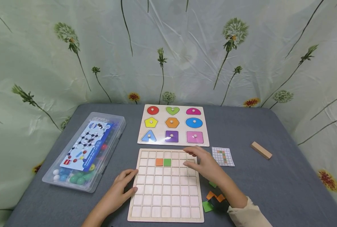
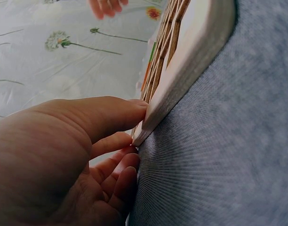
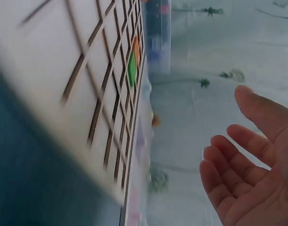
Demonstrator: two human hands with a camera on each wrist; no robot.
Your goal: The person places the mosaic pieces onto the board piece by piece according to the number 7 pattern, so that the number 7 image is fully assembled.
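Note:
A wooden grid board (image 1: 166, 190) lies flat on the table. In its second row from the far edge sit an orange square tile (image 1: 159, 162) and, right beside it, a green square tile (image 1: 167, 162). My left hand (image 1: 117, 189) rests at the board's left edge; in the left wrist view the thumb (image 2: 120, 110) touches its rim. Over the board's far right corner hovers my right hand (image 1: 206, 164), with loosely bent fingers and thumb apart and nothing between them. Under the right forearm lie loose tiles, among them a green one (image 1: 207, 206) and black ones (image 1: 218, 204), partly hidden.
Right of the board's far corner lies a small pattern card (image 1: 223, 156) with a coloured grid. Behind the board is a shape puzzle (image 1: 178, 128) with knobbed pieces. A clear plastic box (image 1: 100, 176) of coloured balls stands left, a wooden block (image 1: 261, 150) lies right.

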